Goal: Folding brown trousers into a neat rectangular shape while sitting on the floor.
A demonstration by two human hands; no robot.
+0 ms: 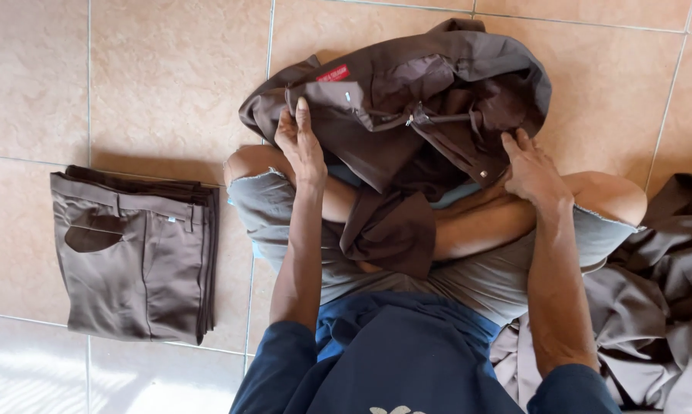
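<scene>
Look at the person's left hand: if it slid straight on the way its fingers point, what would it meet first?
Probably more of the crumpled brown fabric trousers that the left hand already touches, near the small red label; beyond them lies beige tiled floor. Depth is uncertain.

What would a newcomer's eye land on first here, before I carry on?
First the crumpled brown trousers bunched over the seated person's knees at top centre, with the left hand on their left edge and the right hand on their right. Next, the neat stack of folded brown trousers on the tiled floor at left, and the loose heap of brown garments at right.
</scene>
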